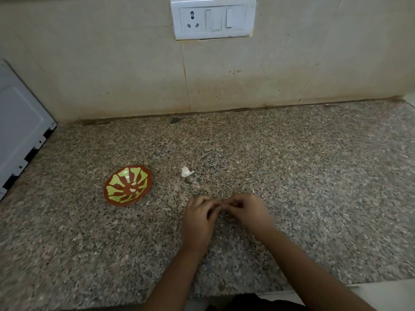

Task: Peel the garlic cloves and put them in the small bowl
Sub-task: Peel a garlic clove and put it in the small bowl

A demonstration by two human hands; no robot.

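Both hands are meeting low over the bench (pixel 314 176), near its front edge, fingertips drawn together. The left hand (pixel 198 217) is curling its fingers inward. The right hand (pixel 246 211) is coming in from the other side, its fingers bent toward the same spot. Both are pinching something small between them, mostly hidden. A pale glint is showing there, judged to be a clove (pixel 222 206) with its skin being worked off. The wrists are sitting low and the forearms are angling in from the near edge, which is probably steadying the fine fingertip work.

The small bowl (pixel 114 189) is standing to the left of the hands, near but apart, so a finished clove is needing only a short carry across. Two pale pieces (pixel 133 186) are lying in it, likely peeled cloves. A garlic piece (pixel 186 172), still in white skin, is waiting on the bench between the bowl and the hands, farther back, within easy reach.

A wall socket (pixel 213 17) is showing above, and a white appliance (pixel 20 131) is standing at the far left.
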